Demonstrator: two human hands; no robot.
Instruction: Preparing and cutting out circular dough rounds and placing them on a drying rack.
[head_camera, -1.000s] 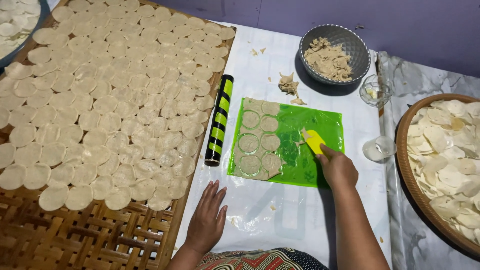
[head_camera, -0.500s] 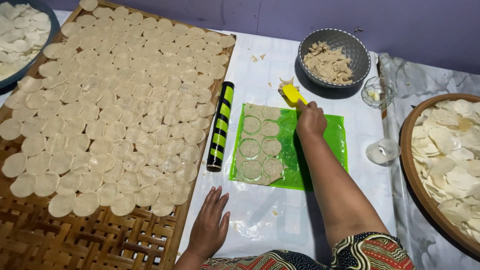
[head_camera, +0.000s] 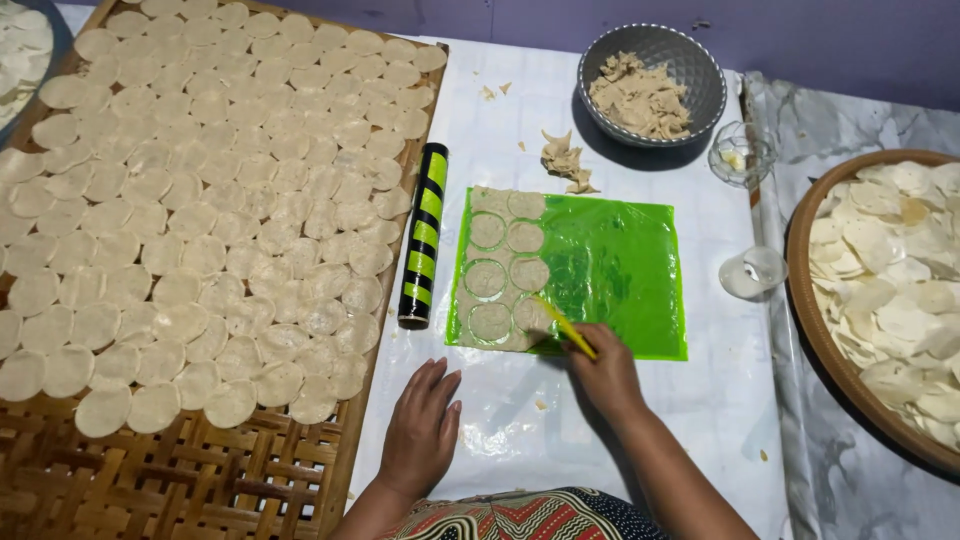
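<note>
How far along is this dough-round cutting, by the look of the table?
Well along. The woven tray is mostly covered with cut rounds, and the basket at the right holds more. In hand: the right hand works a yellow tool at the cut dough sheet on the green mat; the left hand rests on the table. Left: those rounds to lift, and scraps in the grey bowl.

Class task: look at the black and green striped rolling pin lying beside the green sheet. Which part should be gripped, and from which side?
Grip the rolling pin around its middle, coming from above. It lies flat, a plain handleless cylinder, close between the bamboo tray edge and the green sheet, so only its top is free.
</note>
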